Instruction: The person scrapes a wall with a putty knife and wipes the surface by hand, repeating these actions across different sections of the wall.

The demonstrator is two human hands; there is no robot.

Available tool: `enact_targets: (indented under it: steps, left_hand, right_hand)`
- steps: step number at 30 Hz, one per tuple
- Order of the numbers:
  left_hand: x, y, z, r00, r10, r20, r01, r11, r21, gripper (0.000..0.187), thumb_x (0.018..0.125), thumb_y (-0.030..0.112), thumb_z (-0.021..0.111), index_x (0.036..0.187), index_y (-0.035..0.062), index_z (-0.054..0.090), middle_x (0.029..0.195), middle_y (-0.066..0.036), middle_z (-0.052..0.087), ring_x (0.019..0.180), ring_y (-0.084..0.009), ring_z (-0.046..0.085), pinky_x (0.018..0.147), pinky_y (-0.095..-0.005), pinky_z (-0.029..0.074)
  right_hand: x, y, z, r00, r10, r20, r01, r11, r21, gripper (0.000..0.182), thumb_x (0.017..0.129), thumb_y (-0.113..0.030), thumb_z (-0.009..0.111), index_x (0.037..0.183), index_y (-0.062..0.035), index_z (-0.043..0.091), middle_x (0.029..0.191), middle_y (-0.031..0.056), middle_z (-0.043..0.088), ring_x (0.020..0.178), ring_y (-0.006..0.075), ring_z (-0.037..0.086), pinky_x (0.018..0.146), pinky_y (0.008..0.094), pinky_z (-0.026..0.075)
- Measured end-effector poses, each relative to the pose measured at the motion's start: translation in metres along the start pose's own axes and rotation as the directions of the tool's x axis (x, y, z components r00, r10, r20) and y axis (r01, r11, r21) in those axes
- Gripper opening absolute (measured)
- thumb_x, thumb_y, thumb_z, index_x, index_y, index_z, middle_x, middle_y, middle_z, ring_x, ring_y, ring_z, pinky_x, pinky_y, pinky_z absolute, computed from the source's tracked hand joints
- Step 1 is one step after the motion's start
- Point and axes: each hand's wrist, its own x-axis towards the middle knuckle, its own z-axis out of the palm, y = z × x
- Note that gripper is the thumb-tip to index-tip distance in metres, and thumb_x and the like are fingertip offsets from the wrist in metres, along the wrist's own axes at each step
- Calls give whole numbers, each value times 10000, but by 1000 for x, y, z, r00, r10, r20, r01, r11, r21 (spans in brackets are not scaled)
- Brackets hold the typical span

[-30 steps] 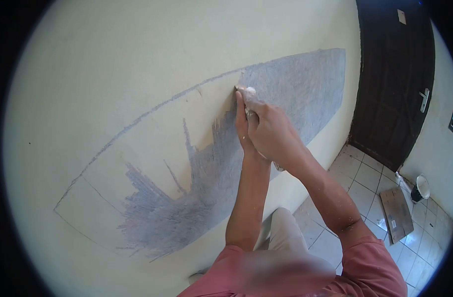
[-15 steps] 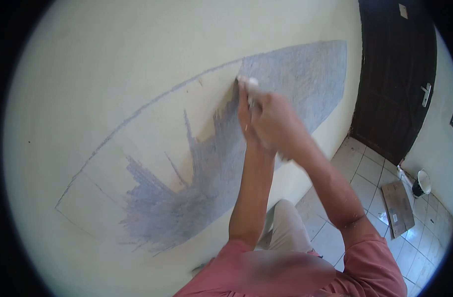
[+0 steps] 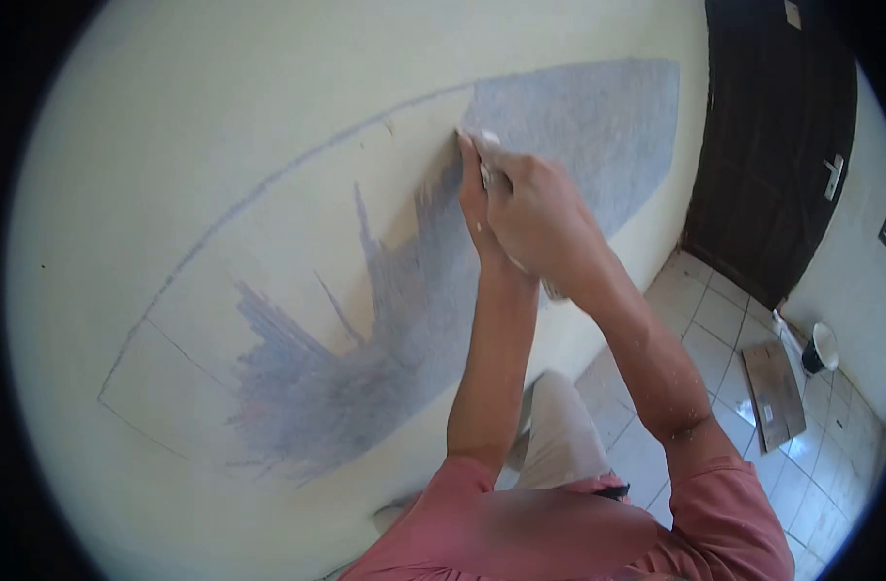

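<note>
Both hands are together on a whitish, dusty scraper (image 3: 491, 147) against the cream wall (image 3: 201, 116). My right hand (image 3: 538, 208) is wrapped round its handle, whose end shows below the palm. My left hand (image 3: 473, 184) is closed on the tool near its front, fingertips close to the wall. The scraper's working edge is mostly hidden by the fingers. Around the hands lies a large grey bared patch (image 3: 588, 126), with jagged streaks running into the cream paint. A curved grey line bounds the patch above and runs down to the left.
To the right is a dark wooden door (image 3: 777, 126) with a metal handle (image 3: 833, 178). On the tiled floor (image 3: 719, 315) lie a brown board (image 3: 774, 395) and a dark bucket (image 3: 821, 349) with a pale rim. My knee (image 3: 564, 426) is near the wall's base.
The whole view has shifted slightly, so the wall and hands appear a little higher. Both hands stay on the scraper at nearly the same spot beside the grey patch.
</note>
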Motion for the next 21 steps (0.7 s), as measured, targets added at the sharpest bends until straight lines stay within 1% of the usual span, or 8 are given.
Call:
enact_targets:
  steps: [2, 4, 7, 11, 15, 17, 19, 21]
  left_hand:
    - [2, 14, 6, 985, -119, 127, 139, 978, -156, 307, 961, 422, 409, 766, 196, 486, 634, 61, 421, 544, -47, 418, 481, -224, 358]
    - [-7, 15, -4, 991, -118, 64, 125, 986, -113, 316, 960, 434, 396, 776, 196, 489, 634, 61, 442, 519, -49, 426, 460, -232, 355]
    - [-20, 16, -7, 997, -82, -8, 81, 993, -90, 318, 962, 437, 387, 781, 194, 487, 626, 63, 434, 513, -44, 418, 455, -227, 345]
    - [-19, 12, -1, 996, -80, -36, 79, 996, -40, 315, 965, 435, 378, 805, 189, 495, 627, 62, 433, 512, -44, 413, 456, -220, 339]
    - [-30, 20, -4, 993, -120, -4, 120, 990, -79, 300, 967, 421, 387, 813, 188, 498, 622, 63, 420, 503, -42, 391, 458, -215, 336]
    - [-36, 20, -18, 987, -125, -105, 127, 992, 19, 290, 968, 413, 389, 825, 189, 504, 619, 64, 407, 494, -42, 374, 456, -213, 335]
    - [-35, 28, -16, 982, -128, -138, 137, 989, 55, 284, 971, 408, 385, 850, 185, 513, 626, 64, 409, 500, -41, 378, 460, -208, 340]
    - [-32, 33, -8, 989, -139, -43, 137, 990, -31, 289, 973, 407, 379, 887, 173, 524, 645, 62, 426, 523, -38, 400, 471, -201, 349]
  right_hand:
    - [-6, -1, 4, 1000, -4, -28, 4, 1000, 5, 262, 875, -96, 388, 1012, 29, 573, 822, 321, 573, 800, 417, 602, 718, 463, 470]
    - [-11, 1, 13, 997, -39, -59, 41, 999, 30, 270, 875, -97, 392, 1026, 30, 576, 832, 314, 577, 801, 419, 602, 718, 462, 471]
    - [-24, 11, 33, 962, -202, -183, 201, 979, -25, 287, 887, -109, 387, 1046, 41, 574, 846, 307, 583, 808, 428, 598, 714, 458, 475]
    - [-22, 4, 14, 984, -133, -117, 131, 991, -20, 310, 890, -111, 391, 1095, 41, 567, 862, 296, 595, 797, 430, 601, 715, 456, 483]
    - [-34, -1, 23, 994, -89, -66, 88, 996, -25, 319, 887, -106, 398, 1122, 36, 561, 874, 289, 599, 769, 420, 610, 686, 460, 489]
    - [-35, 0, 34, 988, -119, -98, 116, 993, -33, 321, 885, -103, 401, 1129, 35, 558, 875, 288, 597, 753, 418, 612, 672, 462, 491]
    - [-44, 12, 53, 969, -182, -165, 172, 982, -72, 320, 883, -97, 404, 1134, 34, 554, 871, 292, 593, 740, 419, 611, 663, 465, 492]
    - [-30, 7, 44, 973, -155, -169, 146, 987, -66, 326, 878, -91, 411, 1147, 31, 549, 875, 298, 589, 742, 426, 609, 673, 472, 491]
